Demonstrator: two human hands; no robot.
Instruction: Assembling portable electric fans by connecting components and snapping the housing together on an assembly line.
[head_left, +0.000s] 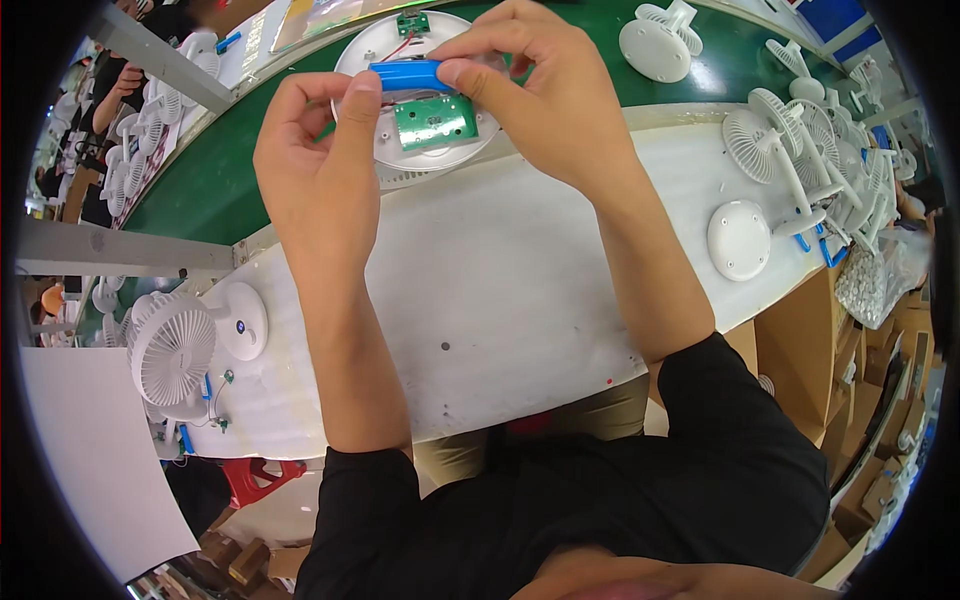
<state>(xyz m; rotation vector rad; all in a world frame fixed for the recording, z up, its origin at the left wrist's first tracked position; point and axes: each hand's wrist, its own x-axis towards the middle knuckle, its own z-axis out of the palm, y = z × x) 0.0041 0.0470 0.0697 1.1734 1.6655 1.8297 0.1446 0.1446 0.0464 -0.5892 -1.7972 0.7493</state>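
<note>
A blue cylindrical battery (408, 76) lies lengthwise between my two hands, over an opened round white fan base (462, 152). My left hand (325, 150) pinches its left end between thumb and fingers. At the other end, my right hand (535, 85) has its thumb pressed on the battery, with the fingers curled behind. Inside the base sits a green circuit board (436, 122), just below the battery. A smaller green board (412, 23) with red wires is at the base's far side. My right fingers hide part of the base's rim.
White fans (765, 145) crowd the table's right side, near a round white cover (739, 240). Another fan (172, 350) stands at the left by small wired boards. A fan (657, 48) lies on the green belt (200, 190). A grey metal post (130, 248) juts in from the left.
</note>
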